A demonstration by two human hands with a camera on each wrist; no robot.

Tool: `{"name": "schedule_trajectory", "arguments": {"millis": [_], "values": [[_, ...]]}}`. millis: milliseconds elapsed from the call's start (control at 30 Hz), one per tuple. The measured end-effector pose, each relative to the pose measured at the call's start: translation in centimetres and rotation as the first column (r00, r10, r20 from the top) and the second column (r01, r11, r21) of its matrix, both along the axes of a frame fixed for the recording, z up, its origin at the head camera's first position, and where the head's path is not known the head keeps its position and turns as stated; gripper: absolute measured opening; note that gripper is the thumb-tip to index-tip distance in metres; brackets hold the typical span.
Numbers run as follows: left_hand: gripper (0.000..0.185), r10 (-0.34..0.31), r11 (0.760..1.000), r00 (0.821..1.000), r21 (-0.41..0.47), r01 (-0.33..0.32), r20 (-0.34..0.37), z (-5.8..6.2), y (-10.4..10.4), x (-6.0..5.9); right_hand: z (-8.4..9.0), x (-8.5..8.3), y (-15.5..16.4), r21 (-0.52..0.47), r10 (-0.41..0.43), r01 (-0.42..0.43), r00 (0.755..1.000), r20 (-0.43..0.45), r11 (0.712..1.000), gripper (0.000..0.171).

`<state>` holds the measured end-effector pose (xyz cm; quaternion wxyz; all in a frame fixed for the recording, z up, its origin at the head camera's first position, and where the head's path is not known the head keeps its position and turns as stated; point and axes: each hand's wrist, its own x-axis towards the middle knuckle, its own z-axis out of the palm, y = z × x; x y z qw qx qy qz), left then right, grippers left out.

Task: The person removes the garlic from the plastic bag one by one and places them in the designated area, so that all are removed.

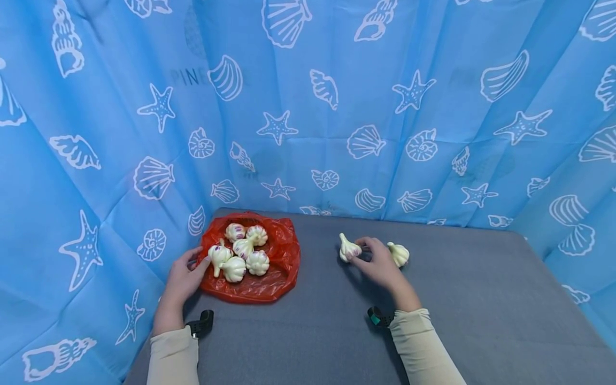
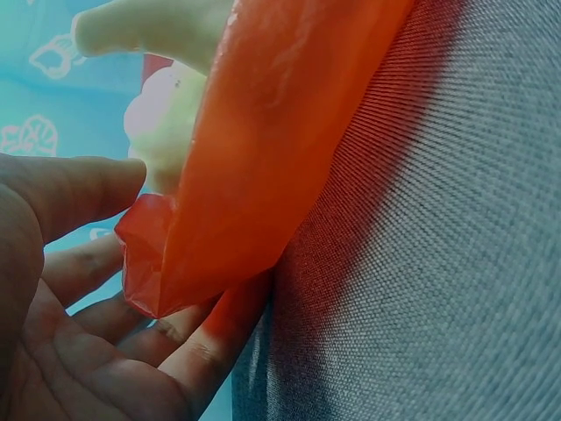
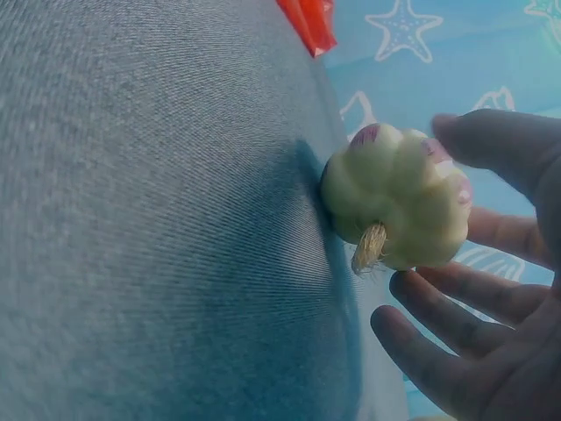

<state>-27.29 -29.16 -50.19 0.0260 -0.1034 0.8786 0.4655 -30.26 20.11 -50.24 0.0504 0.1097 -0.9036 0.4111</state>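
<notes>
In the head view a red plastic bag (image 1: 269,289) lies spread open on the left, with several white, purple-streaked garlic bulbs (image 1: 234,269) in it. My left hand (image 1: 185,278) is at the bag's left rim, holding it loosely. The left wrist view has the thumb near the rim and the fingers (image 2: 210,342) behind and under the red plastic. To the right, my right hand (image 1: 380,264) pinches a garlic bulb (image 1: 347,247) between thumb and fingers. Its root tuft faces the camera in the right wrist view. Another garlic bulb (image 1: 399,253) lies just right of that hand, partly hidden.
A grey cloth-covered table (image 1: 298,342) carries everything. Blue curtains (image 1: 308,117) printed with white shells and starfish hang behind it and at both sides. A black wrist-camera mount (image 1: 204,322) sits by the left cuff, another mount (image 1: 380,317) by the right.
</notes>
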Motion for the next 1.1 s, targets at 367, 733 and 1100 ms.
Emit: {"name": "schedule_trajectory", "arguments": {"millis": [367,733,1100], "values": [[0.068,0.007,1.0,1.0,-0.004,-0.007,-0.004,-0.06,-0.06,-0.07,0.06,0.05,-0.06,0.006,-0.003,0.003,1.0,-0.021,1.0,0.031],[0.068,0.01,1.0,1.0,0.003,-0.01,-0.009,-0.4,-0.11,-0.1,-0.04,0.11,-0.24,-0.005,0.038,-0.038,0.997,-0.064,0.999,0.033],[0.069,0.004,1.0,1.0,0.008,-0.004,-0.009,-0.24,-0.07,-0.13,0.19,0.18,-0.36,0.055,0.046,-0.041,0.995,-0.09,0.998,0.04]]}}
